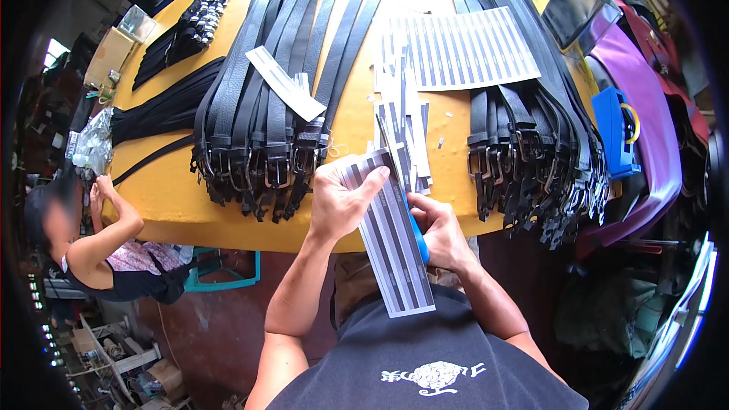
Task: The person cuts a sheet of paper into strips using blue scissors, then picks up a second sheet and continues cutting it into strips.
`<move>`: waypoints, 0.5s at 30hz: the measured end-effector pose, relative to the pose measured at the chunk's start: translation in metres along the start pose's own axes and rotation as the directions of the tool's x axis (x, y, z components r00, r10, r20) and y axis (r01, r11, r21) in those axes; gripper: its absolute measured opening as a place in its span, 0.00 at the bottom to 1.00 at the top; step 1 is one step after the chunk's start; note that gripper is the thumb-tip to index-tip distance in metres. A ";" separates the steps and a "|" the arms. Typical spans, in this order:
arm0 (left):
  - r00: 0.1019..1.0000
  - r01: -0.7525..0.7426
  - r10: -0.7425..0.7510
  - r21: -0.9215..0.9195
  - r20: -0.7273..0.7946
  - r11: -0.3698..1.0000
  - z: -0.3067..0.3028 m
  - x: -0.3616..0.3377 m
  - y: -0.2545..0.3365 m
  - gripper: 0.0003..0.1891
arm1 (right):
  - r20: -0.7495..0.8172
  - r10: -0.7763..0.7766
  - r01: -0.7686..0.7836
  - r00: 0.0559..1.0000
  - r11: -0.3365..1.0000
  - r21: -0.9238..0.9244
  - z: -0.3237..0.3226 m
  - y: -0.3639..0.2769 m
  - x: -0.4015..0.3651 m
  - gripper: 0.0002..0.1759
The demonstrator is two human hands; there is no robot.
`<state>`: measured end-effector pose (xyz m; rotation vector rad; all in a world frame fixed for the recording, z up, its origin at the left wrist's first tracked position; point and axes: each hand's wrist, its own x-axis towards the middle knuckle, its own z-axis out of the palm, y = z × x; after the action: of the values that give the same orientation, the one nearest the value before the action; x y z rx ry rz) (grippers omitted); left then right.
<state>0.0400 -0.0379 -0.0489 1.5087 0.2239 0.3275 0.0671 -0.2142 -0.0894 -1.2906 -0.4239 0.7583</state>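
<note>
My left hand (343,199) grips a striped printed sheet (396,258), its thumb lying on top. The sheet hangs down toward my shirt and has dark and pale bands along its length. In my right hand (442,237) is a pair of scissors with a blue handle (417,238), partly hidden behind the sheet. The blades point away from me near the sheet's upper end. Just beyond both hands, loose cut paper strips (414,125) lie in a pile on the yellow tabletop (357,118).
Black belts with buckles lie bundled at left (262,121) and right (531,144). A larger striped sheet (467,49) rests across the right bundle, a paper strip (285,83) on the left one. A blue case (613,133) stands at right. Another person (114,250) sits at left.
</note>
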 end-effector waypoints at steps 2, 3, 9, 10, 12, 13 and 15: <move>1.000 0.005 -0.005 0.004 -0.006 1.000 -0.001 0.005 -0.004 0.05 | -0.012 0.007 -0.006 1.000 1.000 0.011 -0.001 -0.001 0.004 0.30; 1.000 0.001 -0.001 0.005 0.000 1.000 -0.003 0.008 -0.006 0.05 | -0.017 0.013 -0.013 1.000 1.000 0.011 -0.001 0.000 0.007 0.30; 1.000 0.028 -0.028 -0.020 0.003 0.999 -0.004 0.026 -0.004 0.07 | -0.034 0.026 -0.026 0.999 1.000 0.002 -0.007 0.003 0.025 0.30; 1.000 0.026 -0.026 -0.014 0.004 1.000 -0.005 0.031 -0.005 0.07 | -0.039 0.017 -0.018 0.999 1.000 -0.020 -0.009 0.005 0.029 0.30; 0.999 0.031 -0.031 -0.028 0.008 0.999 -0.007 0.041 -0.009 0.08 | -0.060 0.036 -0.035 0.998 0.999 0.024 -0.009 0.003 0.038 0.30; 0.999 0.039 -0.038 -0.048 0.012 0.998 -0.009 0.046 -0.012 0.08 | -0.070 0.046 -0.043 0.997 0.998 0.046 -0.009 0.003 0.043 0.30; 0.997 0.071 -0.070 -0.050 0.015 0.996 -0.012 0.059 -0.017 0.08 | -0.081 0.042 -0.043 0.996 0.999 -0.005 -0.018 0.011 0.058 0.30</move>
<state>0.0922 -0.0063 -0.0634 1.4495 0.2560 0.2648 0.1163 -0.1845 -0.1119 -1.3357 -0.3352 0.7385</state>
